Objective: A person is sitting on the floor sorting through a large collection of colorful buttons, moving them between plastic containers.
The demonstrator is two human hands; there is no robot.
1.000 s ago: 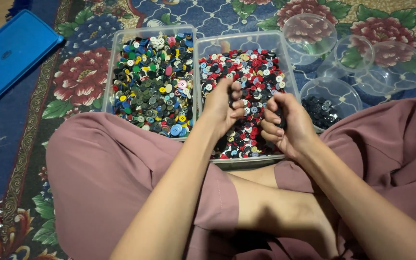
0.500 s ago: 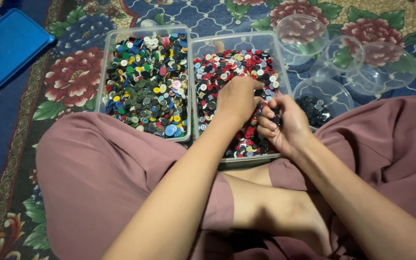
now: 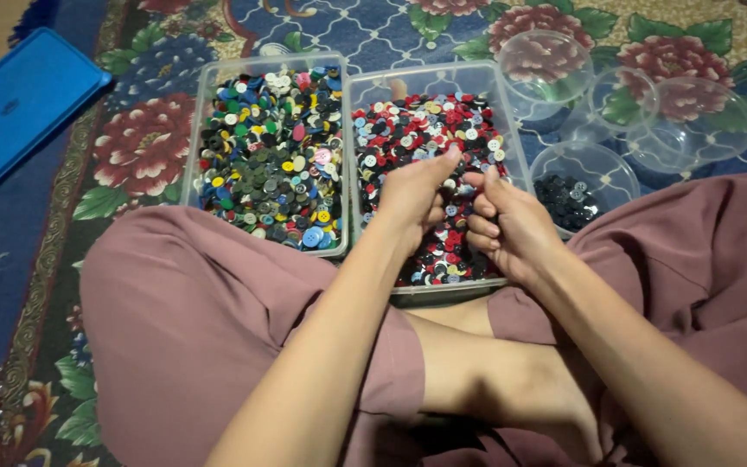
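Observation:
Two clear plastic trays of buttons stand on the carpet before my crossed legs. The left tray [image 3: 209,86] holds mixed green, yellow, blue and black buttons [image 3: 270,164]. The right tray [image 3: 512,147] holds mostly red, white and black buttons [image 3: 417,130]. My left hand [image 3: 412,199] rests on the red pile, fingers curled and pinched on buttons. My right hand [image 3: 507,225] is beside it over the same tray, fingers curled around small buttons. The two hands nearly touch.
A clear bowl [image 3: 624,177] with dark buttons stands right of the red tray. Three more clear round containers [image 3: 546,65] [image 3: 620,99] [image 3: 698,121] lie behind it. Blue plastic lids [image 3: 19,112] lie far left on the floral carpet [image 3: 144,143]. My knees flank the trays.
My left hand has shifted slightly up over the red pile and my right hand has moved in closer to it; the view has drifted a little.

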